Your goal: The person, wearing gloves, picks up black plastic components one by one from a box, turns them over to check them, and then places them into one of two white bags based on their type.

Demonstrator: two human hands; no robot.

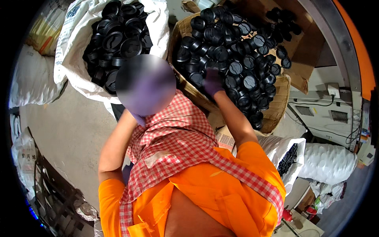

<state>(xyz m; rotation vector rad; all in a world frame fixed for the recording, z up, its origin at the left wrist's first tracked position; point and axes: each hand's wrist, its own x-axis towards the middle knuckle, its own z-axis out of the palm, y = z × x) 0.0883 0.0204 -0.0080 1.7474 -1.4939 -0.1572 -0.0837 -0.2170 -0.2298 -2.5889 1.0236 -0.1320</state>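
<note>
My right hand [213,82], in a purple glove, reaches into a cardboard box [281,98] heaped with round black plastic caps [235,68]. Its fingers are down among the caps, too dark to make out. My left hand [147,89], also gloved in purple, is over my lap beside a white woven sack [70,65]. A round blurred patch covers most of that hand, so its fingers and anything in them are hidden. Larger black ribbed lids [112,41] fill the open sack.
Full white sacks [33,77] stand at the left. On the right are another open sack [294,164] of small black parts, a white bundle [327,162] and a pale machine cabinet [329,98] with cables. A raised cardboard flap [312,43] rises behind the box.
</note>
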